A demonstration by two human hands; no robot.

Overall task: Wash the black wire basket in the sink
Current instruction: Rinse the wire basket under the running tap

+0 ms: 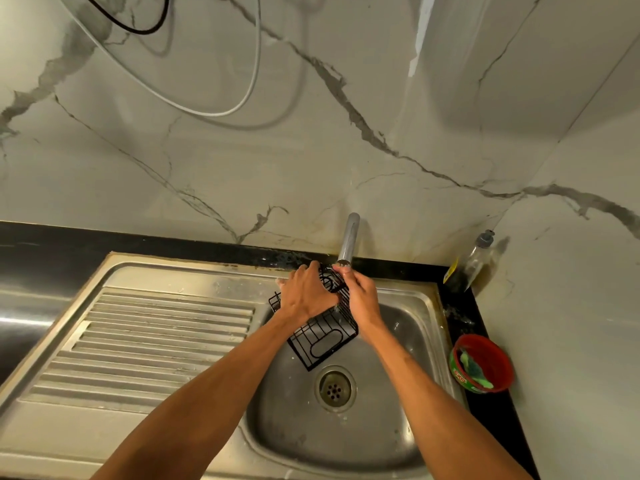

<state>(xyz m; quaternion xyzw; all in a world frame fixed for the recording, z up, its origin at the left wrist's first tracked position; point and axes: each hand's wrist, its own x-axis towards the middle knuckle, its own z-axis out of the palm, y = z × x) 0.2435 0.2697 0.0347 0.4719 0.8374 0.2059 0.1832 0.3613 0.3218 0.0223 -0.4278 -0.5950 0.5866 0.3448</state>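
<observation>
While the left hand (308, 292) and right hand (362, 297) both clasp the black wire basket (325, 337) at frame centre, tilted over the sink (346, 438) beneath the tap (349, 239), slick wires could slip, and it would clatter down by the drain (334, 388).

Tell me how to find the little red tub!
Start at the steel sink and look at the black counter along its right edge. The red tub sits there, nearer us than the clear bottle in the corner. Only it is round and red, with something green inside.
</observation>
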